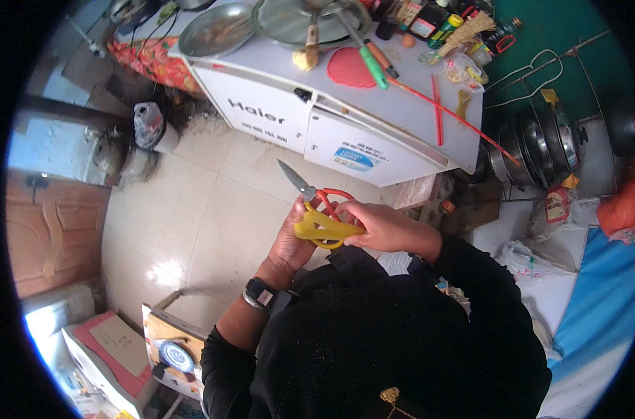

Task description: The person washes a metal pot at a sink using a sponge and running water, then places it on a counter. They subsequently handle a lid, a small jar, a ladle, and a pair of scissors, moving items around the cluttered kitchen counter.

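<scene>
A pair of scissors is held in front of my body, blades pointing up and left, over the tiled floor. One handle loop is red and the other looks yellow. My left hand grips the scissors from below, near the pivot. A soft-looking yellow piece lies across the handles; whether it is a sleeve or a separate item I cannot tell. My right hand holds the right end of the yellow piece, its fingers at the red loop. Parts of the handles are hidden behind the fingers.
Ahead stands a white Haier freezer bearing a metal pan, a scalloped red mat, red sticks, a green-handled utensil and several bottles. Stacked pans hang at right. A small table stands lower left.
</scene>
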A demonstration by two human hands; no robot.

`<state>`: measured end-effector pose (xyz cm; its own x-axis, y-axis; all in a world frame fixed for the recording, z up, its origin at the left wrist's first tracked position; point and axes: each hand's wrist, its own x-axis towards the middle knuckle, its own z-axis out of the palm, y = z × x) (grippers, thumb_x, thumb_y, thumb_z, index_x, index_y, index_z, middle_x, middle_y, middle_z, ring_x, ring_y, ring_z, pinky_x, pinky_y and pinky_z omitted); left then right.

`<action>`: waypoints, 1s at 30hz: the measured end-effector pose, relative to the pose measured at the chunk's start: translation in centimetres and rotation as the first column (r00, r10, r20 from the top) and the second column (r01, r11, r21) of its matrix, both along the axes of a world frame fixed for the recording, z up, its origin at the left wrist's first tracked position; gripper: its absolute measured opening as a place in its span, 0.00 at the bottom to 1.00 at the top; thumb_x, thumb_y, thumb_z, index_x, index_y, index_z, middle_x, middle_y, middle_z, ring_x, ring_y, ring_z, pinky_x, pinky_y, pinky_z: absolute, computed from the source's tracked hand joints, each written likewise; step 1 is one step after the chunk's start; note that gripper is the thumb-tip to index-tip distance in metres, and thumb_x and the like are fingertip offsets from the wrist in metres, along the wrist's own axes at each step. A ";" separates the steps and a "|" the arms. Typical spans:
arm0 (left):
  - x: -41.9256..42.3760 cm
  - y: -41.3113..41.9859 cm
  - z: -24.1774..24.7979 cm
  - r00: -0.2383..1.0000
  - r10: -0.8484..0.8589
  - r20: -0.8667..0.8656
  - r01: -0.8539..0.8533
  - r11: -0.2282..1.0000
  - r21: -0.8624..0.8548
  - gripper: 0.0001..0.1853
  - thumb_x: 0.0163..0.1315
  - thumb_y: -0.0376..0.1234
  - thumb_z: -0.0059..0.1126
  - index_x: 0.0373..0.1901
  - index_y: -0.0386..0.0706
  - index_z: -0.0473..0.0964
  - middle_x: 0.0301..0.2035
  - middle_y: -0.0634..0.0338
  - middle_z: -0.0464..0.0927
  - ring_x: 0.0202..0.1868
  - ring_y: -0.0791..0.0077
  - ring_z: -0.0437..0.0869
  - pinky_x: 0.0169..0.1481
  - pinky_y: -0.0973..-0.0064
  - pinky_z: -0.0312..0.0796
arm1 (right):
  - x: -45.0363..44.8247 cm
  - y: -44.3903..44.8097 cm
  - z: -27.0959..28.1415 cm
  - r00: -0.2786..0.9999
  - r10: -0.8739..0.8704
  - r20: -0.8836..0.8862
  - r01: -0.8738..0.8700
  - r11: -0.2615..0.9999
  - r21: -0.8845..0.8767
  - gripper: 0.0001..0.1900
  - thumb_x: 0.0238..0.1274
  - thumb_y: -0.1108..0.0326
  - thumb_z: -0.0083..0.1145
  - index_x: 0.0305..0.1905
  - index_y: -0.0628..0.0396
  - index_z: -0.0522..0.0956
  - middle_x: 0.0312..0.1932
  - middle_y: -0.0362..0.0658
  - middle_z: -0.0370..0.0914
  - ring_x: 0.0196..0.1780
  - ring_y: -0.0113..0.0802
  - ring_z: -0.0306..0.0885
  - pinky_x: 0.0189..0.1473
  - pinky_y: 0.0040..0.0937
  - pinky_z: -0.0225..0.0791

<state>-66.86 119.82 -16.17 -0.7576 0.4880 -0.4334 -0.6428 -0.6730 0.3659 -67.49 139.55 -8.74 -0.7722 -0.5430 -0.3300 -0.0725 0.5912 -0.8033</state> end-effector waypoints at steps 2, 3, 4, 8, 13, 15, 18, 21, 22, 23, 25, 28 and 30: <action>1.6 -2.9 -1.1 0.998 0.049 0.024 -0.052 0.993 0.107 0.32 0.65 0.58 0.41 0.62 0.48 0.59 0.58 0.58 0.67 0.61 0.60 0.68 0.64 0.54 0.62 | 1.2 -2.9 -1.3 0.996 -0.039 -0.083 0.028 0.991 -0.128 0.22 0.49 0.72 0.63 0.50 0.59 0.69 0.41 0.47 0.74 0.41 0.40 0.77 0.43 0.33 0.71; 2.4 -4.2 -1.4 0.991 0.072 0.116 -0.085 0.990 0.113 0.32 0.66 0.58 0.37 0.63 0.48 0.58 0.58 0.58 0.66 0.61 0.59 0.68 0.63 0.54 0.62 | 1.8 -4.3 -2.0 0.985 -0.041 -0.166 0.015 0.987 -0.158 0.21 0.49 0.73 0.63 0.50 0.58 0.70 0.43 0.48 0.72 0.43 0.40 0.76 0.44 0.33 0.71; 3.2 -5.4 -1.5 0.985 0.140 0.101 -0.151 0.982 0.112 0.32 0.68 0.59 0.29 0.63 0.48 0.58 0.59 0.58 0.66 0.62 0.59 0.67 0.64 0.54 0.62 | 2.3 -5.5 -2.6 0.969 -0.052 -0.240 0.006 0.982 -0.190 0.21 0.49 0.73 0.63 0.50 0.58 0.70 0.45 0.48 0.71 0.45 0.40 0.75 0.44 0.32 0.71; 5.2 -9.7 -1.4 0.967 0.253 -0.009 -0.245 0.944 0.223 0.26 0.70 0.53 0.34 0.62 0.49 0.58 0.57 0.60 0.67 0.60 0.62 0.69 0.62 0.54 0.63 | 4.0 -9.7 -4.4 0.955 -0.225 -0.195 0.179 0.957 -0.231 0.26 0.49 0.75 0.63 0.55 0.58 0.67 0.50 0.49 0.65 0.51 0.40 0.71 0.46 0.31 0.70; 6.5 -12.0 -1.8 0.947 0.302 -0.114 -0.310 0.948 -0.066 0.20 0.69 0.34 0.46 0.61 0.46 0.59 0.54 0.59 0.69 0.57 0.67 0.72 0.58 0.60 0.70 | 4.6 -14.1 -5.2 0.888 -0.235 -0.395 0.156 0.962 -0.222 0.30 0.53 0.75 0.62 0.61 0.58 0.62 0.53 0.46 0.63 0.33 0.22 0.70 0.34 0.18 0.68; 6.6 -13.0 -2.0 0.945 0.307 -0.109 -0.316 0.946 -0.074 0.19 0.69 0.34 0.45 0.60 0.45 0.61 0.53 0.58 0.70 0.55 0.66 0.73 0.58 0.61 0.71 | 4.4 -14.6 -5.0 0.905 -0.238 -0.353 0.201 0.970 -0.138 0.28 0.56 0.71 0.61 0.61 0.58 0.62 0.52 0.45 0.64 0.35 0.23 0.71 0.34 0.19 0.69; 6.8 -13.9 -2.1 0.934 0.341 -0.107 -0.348 0.936 -0.058 0.19 0.69 0.33 0.45 0.60 0.45 0.61 0.53 0.57 0.70 0.55 0.66 0.73 0.58 0.60 0.70 | 4.2 -14.8 -4.8 0.935 -0.229 0.269 0.285 0.939 -0.190 0.24 0.61 0.63 0.59 0.58 0.58 0.63 0.51 0.44 0.68 0.42 0.29 0.75 0.35 0.24 0.72; 6.5 -14.0 -2.2 0.928 0.359 -0.102 -0.367 0.927 -0.070 0.18 0.68 0.33 0.45 0.60 0.45 0.61 0.52 0.58 0.70 0.54 0.66 0.73 0.59 0.61 0.68 | 4.5 -15.2 -5.1 0.737 -0.139 0.661 0.477 0.801 -0.363 0.17 0.67 0.62 0.52 0.55 0.57 0.65 0.46 0.41 0.73 0.46 0.30 0.78 0.35 0.26 0.75; 6.2 -13.8 -2.3 0.924 0.366 -0.107 -0.375 0.923 -0.080 0.18 0.68 0.33 0.45 0.59 0.45 0.61 0.52 0.58 0.70 0.54 0.67 0.73 0.58 0.62 0.68 | 4.6 -15.4 -5.4 0.707 -0.145 0.693 0.544 0.737 -0.401 0.16 0.67 0.63 0.51 0.55 0.57 0.66 0.45 0.41 0.73 0.46 0.30 0.78 0.35 0.26 0.75; 6.0 -13.6 -2.4 0.921 0.373 -0.108 -0.383 0.920 -0.089 0.18 0.68 0.33 0.46 0.59 0.45 0.61 0.52 0.58 0.70 0.53 0.67 0.73 0.57 0.64 0.69 | 4.8 -15.6 -5.7 0.664 -0.121 0.738 0.594 0.684 -0.424 0.15 0.68 0.65 0.50 0.55 0.57 0.66 0.45 0.41 0.74 0.47 0.31 0.78 0.35 0.27 0.75; 5.7 -13.2 -2.5 0.928 0.353 -0.115 -0.365 0.926 -0.099 0.18 0.68 0.33 0.46 0.58 0.45 0.61 0.52 0.59 0.70 0.53 0.68 0.73 0.56 0.66 0.69 | 4.8 -15.8 -6.3 0.662 -0.154 0.734 0.644 0.616 -0.452 0.14 0.68 0.65 0.48 0.55 0.56 0.66 0.44 0.42 0.74 0.46 0.32 0.79 0.35 0.26 0.75; 5.5 -13.1 -2.9 0.954 0.246 -0.172 -0.270 0.954 -0.130 0.21 0.67 0.33 0.49 0.61 0.43 0.60 0.54 0.57 0.69 0.54 0.68 0.73 0.56 0.66 0.68 | 4.2 -14.7 -7.4 0.626 -0.186 0.757 0.716 0.522 -0.464 0.15 0.69 0.66 0.46 0.58 0.55 0.66 0.49 0.44 0.74 0.46 0.31 0.78 0.34 0.22 0.70; 5.8 -14.1 -3.5 0.973 0.172 -0.155 -0.203 0.955 -0.216 0.24 0.66 0.34 0.49 0.63 0.42 0.58 0.56 0.56 0.68 0.56 0.66 0.72 0.57 0.65 0.67 | 3.5 -12.8 -8.4 0.590 -0.178 0.788 0.760 0.451 -0.467 0.15 0.68 0.66 0.47 0.56 0.54 0.68 0.48 0.43 0.74 0.45 0.31 0.77 0.33 0.21 0.68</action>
